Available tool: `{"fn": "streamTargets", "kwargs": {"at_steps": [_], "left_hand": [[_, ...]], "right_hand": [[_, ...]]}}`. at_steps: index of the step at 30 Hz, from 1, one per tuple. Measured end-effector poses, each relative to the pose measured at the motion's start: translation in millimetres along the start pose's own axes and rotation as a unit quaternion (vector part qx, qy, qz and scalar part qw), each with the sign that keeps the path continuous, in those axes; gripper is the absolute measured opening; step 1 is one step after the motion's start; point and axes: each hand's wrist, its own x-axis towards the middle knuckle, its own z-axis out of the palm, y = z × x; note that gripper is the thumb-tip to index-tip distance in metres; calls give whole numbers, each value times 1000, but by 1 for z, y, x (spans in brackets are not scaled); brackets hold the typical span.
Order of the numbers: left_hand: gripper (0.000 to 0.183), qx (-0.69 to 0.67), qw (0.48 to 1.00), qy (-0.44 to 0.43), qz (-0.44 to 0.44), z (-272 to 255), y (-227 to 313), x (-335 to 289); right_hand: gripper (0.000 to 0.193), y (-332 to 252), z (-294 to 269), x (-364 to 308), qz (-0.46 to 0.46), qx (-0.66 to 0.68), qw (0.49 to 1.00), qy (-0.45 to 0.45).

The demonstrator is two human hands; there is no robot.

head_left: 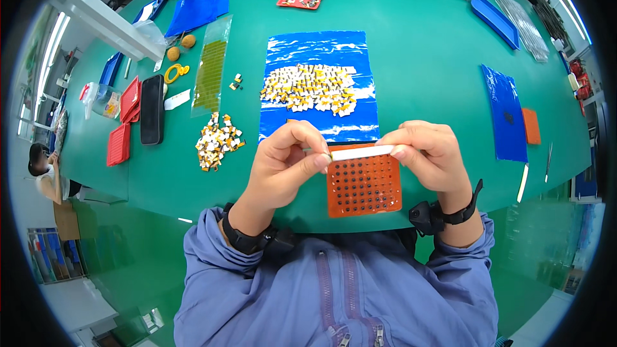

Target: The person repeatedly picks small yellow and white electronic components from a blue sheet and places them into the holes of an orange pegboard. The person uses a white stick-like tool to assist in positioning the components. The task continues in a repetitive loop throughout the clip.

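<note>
Glossy blue plastic on the sheet (315,45), crinkled, lots of hot refl. here! Pcs (308,90) look like smooth plastic, white w/ a low sheen. Block (332,186): matt orange, rubber or plastic, can't tell wh. Strip (363,152) smooth, satin white, mat'l unclear. Table (418,77) smooth green, semi-gloss. Jacket (270,295), soft matt cloth, w/ shiny metal-look zip pulls (379,335). Phone (152,109): sleek, dark, glassy. Blue tray (495,20), smooth plastic, semi-gloss too.

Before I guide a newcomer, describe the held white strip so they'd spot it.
On the green table, find the dotted orange board. The white strip shows over its far edge; unlike the pale strip at right, the left hand and right hand hold it.
</note>
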Motion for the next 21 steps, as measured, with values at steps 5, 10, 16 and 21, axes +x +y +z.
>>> {"fn": "streamTargets", "kwargs": {"at_steps": [5, 10, 16, 21], "left_hand": [[6, 433, 898, 73, 36, -21, 23, 1], [8, 694, 716, 44, -64, -68, 49, -1], [14, 676, 731, -74, -43, -60, 25, 25], [13, 671, 729, -120, -65, -59, 4, 38]], "right_hand": [[8, 3, 6, -4, 53, 95, 989, 101], [9, 1, -4, -3, -14, 73, 992, 103], [4, 0, -1, -4, -64, 88, 983, 149], [14, -2, 1, -8, -28, 162, 971, 173]]}}
